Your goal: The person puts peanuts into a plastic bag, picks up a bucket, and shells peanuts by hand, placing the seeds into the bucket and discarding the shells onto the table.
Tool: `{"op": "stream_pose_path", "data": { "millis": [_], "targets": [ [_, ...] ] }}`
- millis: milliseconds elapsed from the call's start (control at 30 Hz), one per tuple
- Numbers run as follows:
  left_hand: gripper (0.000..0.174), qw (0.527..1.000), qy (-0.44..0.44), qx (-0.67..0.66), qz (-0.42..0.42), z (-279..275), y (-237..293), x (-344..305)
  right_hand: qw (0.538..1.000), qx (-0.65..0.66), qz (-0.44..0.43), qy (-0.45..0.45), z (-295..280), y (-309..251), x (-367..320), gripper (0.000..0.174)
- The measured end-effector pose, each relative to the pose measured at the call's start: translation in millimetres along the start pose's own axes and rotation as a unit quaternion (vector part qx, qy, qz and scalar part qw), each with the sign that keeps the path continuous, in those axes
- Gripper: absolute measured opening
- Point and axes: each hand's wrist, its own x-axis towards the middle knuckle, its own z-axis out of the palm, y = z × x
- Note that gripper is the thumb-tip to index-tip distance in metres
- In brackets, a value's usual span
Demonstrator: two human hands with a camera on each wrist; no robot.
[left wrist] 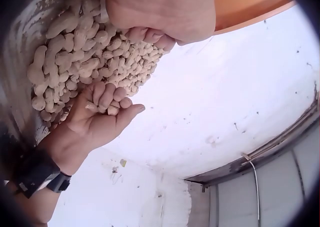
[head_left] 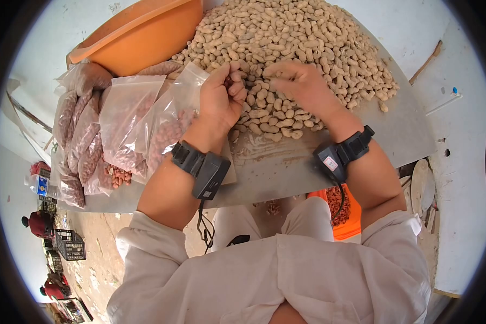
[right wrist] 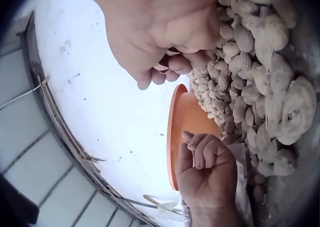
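My left hand (head_left: pixel 221 100) is curled at the near left side of a big heap of unshelled peanuts (head_left: pixel 286 32). Dark red peanut kernels (head_left: pixel 228 82) show between its fingers. To its right, my right hand (head_left: pixel 303 86) is bent over the heap, thumb and fingers close together. In the left wrist view the right hand (left wrist: pixel 102 112) holds a pale peanut (left wrist: pixel 114 108) in its curled fingers; whether the shell is whole I cannot tell. The right wrist view shows the left hand (right wrist: pixel 207 174) with fingers folded in toward the palm.
A large orange basin (head_left: pixel 140 38) stands at the back left. Clear plastic bags of kernels (head_left: pixel 129 119) lie along the left of the metal table (head_left: pixel 275 173), with loose kernels (head_left: pixel 119 176) beside them. Below the front edge is an orange container of reddish bits (head_left: pixel 337 208).
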Motion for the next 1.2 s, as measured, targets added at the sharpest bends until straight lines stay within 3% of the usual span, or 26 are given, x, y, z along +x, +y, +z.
{"op": "stream_pose_path", "data": {
  "millis": [133, 233, 333, 433, 567, 733, 933, 1033, 1200],
  "targets": [
    [0.019, 0.999, 0.011, 0.032, 0.008, 0, -5, 1, 0.945, -0.288, -0.134, -0.08, 20, 6, -2, 0.021],
    [0.019, 0.999, 0.012, 0.048, -0.001, 4, -7, 0, 0.929, -0.336, -0.116, -0.102, 24, 9, 2, 0.023],
    [0.016, 0.999, 0.009, 0.046, -0.006, 4, -8, -1, 0.933, -0.325, -0.146, -0.051, 26, 17, 5, 0.021],
    [0.016, 0.993, -0.016, 0.117, -0.014, 9, -6, -5, 0.997, -0.027, -0.067, 0.024, 17, 11, 4, 0.019],
    [0.018, 0.978, -0.109, 0.16, -0.08, -1, -11, -4, 0.98, 0.198, 0.029, 0.006, 8, -3, 0, 0.017],
    [0.019, 0.979, -0.09, 0.176, -0.042, 12, -12, -13, 0.954, 0.297, 0.038, 0.009, 11, 2, 1, 0.018],
    [0.025, 0.964, -0.067, 0.256, 0.017, 15, -16, -15, 0.98, 0.189, 0.046, 0.04, 11, 0, 0, 0.021],
    [0.025, 0.944, -0.064, 0.321, 0.032, 15, -18, -15, 0.993, 0.103, 0.003, 0.057, 11, -9, -3, 0.022],
    [0.017, 0.884, -0.067, 0.457, 0.069, 12, -15, -14, 0.997, 0.069, 0.009, 0.045, 11, -4, -2, 0.024]
  ]
}}
